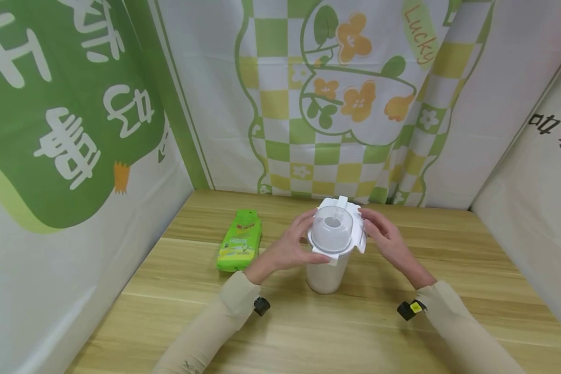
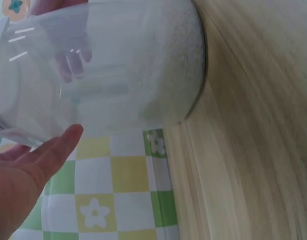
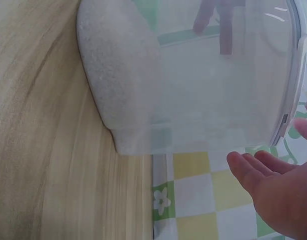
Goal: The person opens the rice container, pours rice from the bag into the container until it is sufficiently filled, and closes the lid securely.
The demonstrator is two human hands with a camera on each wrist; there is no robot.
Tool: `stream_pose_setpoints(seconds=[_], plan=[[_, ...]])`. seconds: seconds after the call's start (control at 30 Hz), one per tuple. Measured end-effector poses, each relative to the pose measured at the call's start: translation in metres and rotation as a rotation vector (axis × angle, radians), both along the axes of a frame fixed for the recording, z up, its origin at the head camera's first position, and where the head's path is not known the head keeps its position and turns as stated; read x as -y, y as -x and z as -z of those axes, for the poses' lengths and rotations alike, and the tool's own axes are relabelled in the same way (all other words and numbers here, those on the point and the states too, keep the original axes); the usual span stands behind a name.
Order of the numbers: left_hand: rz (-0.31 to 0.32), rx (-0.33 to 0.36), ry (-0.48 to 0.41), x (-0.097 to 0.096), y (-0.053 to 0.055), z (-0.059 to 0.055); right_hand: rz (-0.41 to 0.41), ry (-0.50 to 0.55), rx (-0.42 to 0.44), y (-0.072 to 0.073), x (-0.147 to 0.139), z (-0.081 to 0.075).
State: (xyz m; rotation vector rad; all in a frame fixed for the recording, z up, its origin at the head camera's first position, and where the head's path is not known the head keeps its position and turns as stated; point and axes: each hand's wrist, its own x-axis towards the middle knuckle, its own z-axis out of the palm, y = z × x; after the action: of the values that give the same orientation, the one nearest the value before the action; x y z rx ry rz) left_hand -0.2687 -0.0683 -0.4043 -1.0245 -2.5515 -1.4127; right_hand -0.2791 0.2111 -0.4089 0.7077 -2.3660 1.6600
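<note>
A clear storage canister [image 1: 324, 275] stands upright on the wooden table, its white lid [image 1: 354, 209] topped by a transparent dome cup [image 1: 332, 241]. White grains [image 3: 113, 65] fill its lower part. My left hand [image 1: 290, 246] grips the lid's left side, thumb along the front clasp [image 1: 333, 257] and fingers around the far side. At the right, my right hand [image 1: 390, 241] has its fingertips at the lid's edge, beside a side clasp [image 1: 361, 242] that sticks outward. In the right wrist view its fingers are loosely extended beside the canister's upper wall.
A bright green package [image 1: 240, 241] lies on the table [image 1: 318, 337] to the left of the canister. Behind the table hangs a checked, flowered cloth [image 1: 336, 156], with printed cloth walls on the left and right.
</note>
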Motion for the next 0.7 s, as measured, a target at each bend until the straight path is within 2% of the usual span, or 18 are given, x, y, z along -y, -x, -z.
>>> stream_pose_setpoints(seconds=[0.17, 0.4, 0.7], plan=[[0.058, -0.053, 0.006, 0.006, 0.007, 0.000, -0.016, -0.050, 0.021, 0.001, -0.003, -0.001], [0.163, 0.002, -0.061, 0.011, 0.010, 0.000, -0.072, -0.025, 0.046, 0.004, -0.007, 0.003], [0.210, 0.031, -0.129, 0.017, 0.016, 0.001, -0.068, 0.002, 0.044, 0.003, -0.004, 0.003]])
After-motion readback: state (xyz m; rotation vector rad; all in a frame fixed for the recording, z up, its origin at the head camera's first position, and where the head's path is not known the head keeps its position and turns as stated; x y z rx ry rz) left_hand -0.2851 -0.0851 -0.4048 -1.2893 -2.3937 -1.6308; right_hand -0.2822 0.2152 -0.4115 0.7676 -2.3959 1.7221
